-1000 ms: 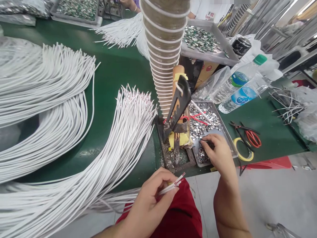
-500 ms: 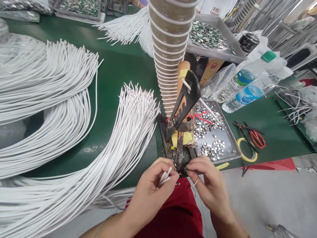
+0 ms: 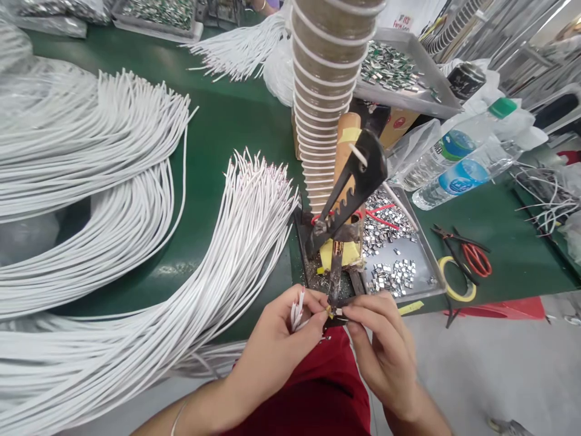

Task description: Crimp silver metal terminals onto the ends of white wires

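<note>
Several short white cable ends (image 3: 297, 312) stick up from my left hand (image 3: 284, 342), which is closed around them. Its thumb and forefinger pinch close to the tip of a soldering iron (image 3: 336, 275) fixed upright in a stand. My right hand (image 3: 385, 348) is closed too, its thumb and fingers pinching a small metal connector (image 3: 339, 311) just under that tip. Fingertips of both hands nearly meet there. The exact contact between wire, connector and tip is too small to make out. A black notched bracket (image 3: 363, 169) stands above the iron.
A large bundle of white cables (image 3: 236, 242) lies left of the stand. A ribbed hose (image 3: 333, 79) rises behind it. To the right are a metal tray (image 3: 424, 254) of small connectors, yellow tape (image 3: 469, 293), pliers (image 3: 476, 257) and water bottles (image 3: 458, 175).
My hands have come closer together, and the connector in my right hand now sits at the iron's tip beside my left fingertips. The view has shifted slightly.
</note>
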Tool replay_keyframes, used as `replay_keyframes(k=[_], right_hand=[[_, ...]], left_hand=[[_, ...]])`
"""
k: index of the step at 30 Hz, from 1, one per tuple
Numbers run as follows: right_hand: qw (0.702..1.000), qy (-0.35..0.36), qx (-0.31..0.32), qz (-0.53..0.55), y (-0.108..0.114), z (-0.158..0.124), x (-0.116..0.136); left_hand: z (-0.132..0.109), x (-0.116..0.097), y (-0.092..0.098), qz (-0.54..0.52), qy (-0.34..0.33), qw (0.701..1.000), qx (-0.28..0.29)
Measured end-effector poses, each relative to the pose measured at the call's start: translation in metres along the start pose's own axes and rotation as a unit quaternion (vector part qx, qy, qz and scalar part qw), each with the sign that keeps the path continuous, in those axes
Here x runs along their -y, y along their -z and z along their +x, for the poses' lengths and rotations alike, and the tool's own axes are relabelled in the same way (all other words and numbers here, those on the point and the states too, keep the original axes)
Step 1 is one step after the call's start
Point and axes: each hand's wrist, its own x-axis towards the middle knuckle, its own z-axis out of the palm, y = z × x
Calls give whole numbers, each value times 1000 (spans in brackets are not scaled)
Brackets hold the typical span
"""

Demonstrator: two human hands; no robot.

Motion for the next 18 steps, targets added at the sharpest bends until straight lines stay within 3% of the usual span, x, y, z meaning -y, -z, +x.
replay_keyframes(k=[4,18], right_hand=[[999,18,-33,-23,-6,0,1],[993,59,-40,-91,-10,5,6]], left_hand=[[2,0,0,-23,7,1000,2],[1,-5,-1,-10,-20,1000,-2]])
